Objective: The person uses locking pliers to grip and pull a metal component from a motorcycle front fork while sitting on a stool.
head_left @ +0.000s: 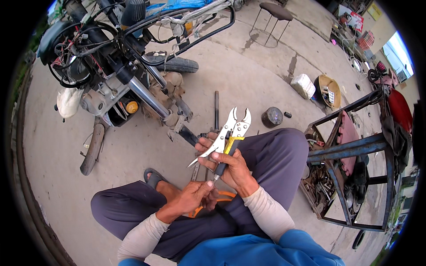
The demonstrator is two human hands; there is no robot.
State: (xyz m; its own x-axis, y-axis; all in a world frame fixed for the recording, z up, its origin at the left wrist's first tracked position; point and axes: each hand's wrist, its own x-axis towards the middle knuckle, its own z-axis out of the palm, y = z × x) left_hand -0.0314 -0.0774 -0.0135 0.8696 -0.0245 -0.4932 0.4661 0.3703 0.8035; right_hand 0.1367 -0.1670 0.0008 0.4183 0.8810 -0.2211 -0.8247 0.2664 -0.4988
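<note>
A person sits low on a concrete floor [248, 84], knees apart, holding locking pliers [228, 135] upright at the centre of the view. The right hand [228, 166] is wrapped around the pliers' handles, fingers closed on the yellow-and-black grip, with the silver jaws standing a little apart and pointing toward 12 o'clock. The left hand [191, 197], at about 7 o'clock from the pliers, pinches the screw end at the bottom of the handle between fingertips. A partly stripped motorcycle [120, 75] leans at 10 o'clock, its front fork [148, 97] angled down toward the hands. A dark round can [271, 117] sits near, at 1 o'clock. A blue metal rack [355, 177] of parts stands at 3 o'clock, and a stool [273, 17] well off at 12 o'clock.
</note>
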